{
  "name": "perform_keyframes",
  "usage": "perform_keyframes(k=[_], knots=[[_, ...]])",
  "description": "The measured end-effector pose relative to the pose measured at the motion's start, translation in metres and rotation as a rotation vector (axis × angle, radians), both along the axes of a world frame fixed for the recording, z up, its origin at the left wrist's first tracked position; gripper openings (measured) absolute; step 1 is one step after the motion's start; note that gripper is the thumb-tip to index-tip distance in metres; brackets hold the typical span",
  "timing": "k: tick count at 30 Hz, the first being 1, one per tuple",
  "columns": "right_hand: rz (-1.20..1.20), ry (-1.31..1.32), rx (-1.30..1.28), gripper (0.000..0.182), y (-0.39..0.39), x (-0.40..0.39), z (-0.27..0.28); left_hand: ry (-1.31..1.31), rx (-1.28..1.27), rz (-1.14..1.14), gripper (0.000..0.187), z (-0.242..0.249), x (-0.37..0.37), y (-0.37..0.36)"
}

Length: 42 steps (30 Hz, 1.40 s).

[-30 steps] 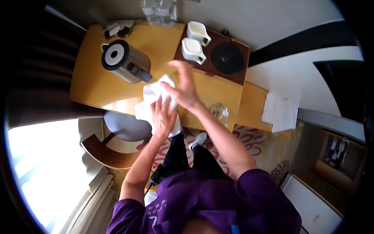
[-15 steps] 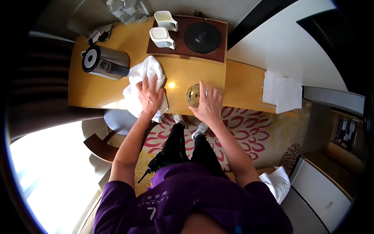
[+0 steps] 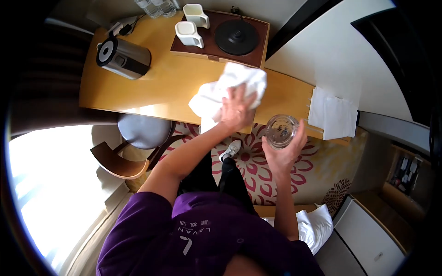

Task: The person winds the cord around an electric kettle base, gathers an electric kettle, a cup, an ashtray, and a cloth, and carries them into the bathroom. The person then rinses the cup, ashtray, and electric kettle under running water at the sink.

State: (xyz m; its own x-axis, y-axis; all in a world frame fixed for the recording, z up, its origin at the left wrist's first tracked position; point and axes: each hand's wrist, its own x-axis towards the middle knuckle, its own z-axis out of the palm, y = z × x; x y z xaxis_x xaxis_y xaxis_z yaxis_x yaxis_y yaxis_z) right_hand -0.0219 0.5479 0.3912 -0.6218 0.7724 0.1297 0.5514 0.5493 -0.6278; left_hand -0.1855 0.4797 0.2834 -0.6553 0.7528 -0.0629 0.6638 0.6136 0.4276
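A bunched white cloth [image 3: 248, 80] lies over the right end of the wooden desk, part of it hanging past the front edge. My left hand [image 3: 237, 109] is on the cloth, its fingers bent into the fabric and somewhat blurred. In my right hand [image 3: 282, 156] is a round clear glass ashtray [image 3: 281, 131], gripped by its side between thumb and fingers. It is held off the desk, over the patterned carpet, with small dark marks showing in it.
On the desk [image 3: 170, 78] stand a steel kettle [image 3: 124, 58] and a brown tray [image 3: 209, 48] with two white mugs and a black kettle base [image 3: 237, 36]. Water bottles [image 3: 156, 7] are behind. White folded cloths [image 3: 331, 112] lie right; a chair [image 3: 143, 131] stands front left.
My left hand has swept the cloth rightward across the desk. The ashtray has been lifted off the desk by my right hand and carried right, beyond the front edge.
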Motion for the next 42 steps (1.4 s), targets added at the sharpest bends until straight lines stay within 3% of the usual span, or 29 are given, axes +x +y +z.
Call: perform_keyframes(k=[3,8,13,17,20,22,24,27,32,34,36,37,39,40,42], knots=[[0.041,0.002,0.03,0.111,0.003,-0.008,0.02,-0.045,0.065,-0.069,0.064,0.002,0.016,-0.007],[0.176,0.001,0.068,0.109,0.003,-0.04,0.02,-0.117,0.062,-0.405,0.07,-0.009,0.027,-0.072],[0.344,-0.089,0.095,0.116,-0.009,-0.084,-0.026,0.148,0.088,-0.013,0.078,-0.016,-0.02,-0.175],[0.411,-0.184,0.023,0.118,-0.035,-0.121,-0.066,0.158,0.095,0.197,0.064,0.002,-0.044,-0.261],[0.485,-0.219,0.019,0.116,-0.053,-0.139,-0.087,0.033,0.066,0.362,0.047,0.018,-0.059,-0.295],[0.488,-0.225,0.016,0.112,-0.065,-0.145,-0.092,-0.598,0.194,0.801,0.041,0.047,-0.071,-0.301],[0.501,-0.204,0.044,0.112,-0.073,-0.144,-0.099,-0.953,0.487,0.951,0.04,0.075,-0.082,-0.31],[0.455,-0.283,-0.031,0.115,-0.077,-0.145,-0.097,-1.13,0.751,0.879,0.028,0.09,-0.093,-0.316],[0.491,-0.283,0.049,0.119,-0.062,-0.164,-0.085,-1.082,0.604,0.772,0.044,0.059,-0.132,-0.327],[0.572,0.024,0.081,0.106,-0.032,-0.203,-0.081,-0.768,0.524,0.572,0.035,0.055,-0.145,-0.316],[0.476,0.206,0.023,0.06,0.002,-0.262,-0.073,-0.733,0.531,0.546,0.027,0.074,-0.158,-0.3],[0.389,0.272,-0.138,0.049,0.012,-0.295,-0.064,-0.721,0.579,0.538,0.031,0.08,-0.166,-0.294],[0.292,0.227,-0.202,0.051,0.042,-0.356,-0.07,-0.712,0.652,0.529,0.055,0.081,-0.184,-0.284],[0.228,0.193,-0.065,0.052,0.054,-0.386,-0.092,-0.706,0.656,0.522,0.055,0.083,-0.191,-0.278],[0.309,-0.014,-0.577,0.052,0.065,-0.417,-0.084,-0.723,0.736,0.535,0.055,0.09,-0.203,-0.265]])
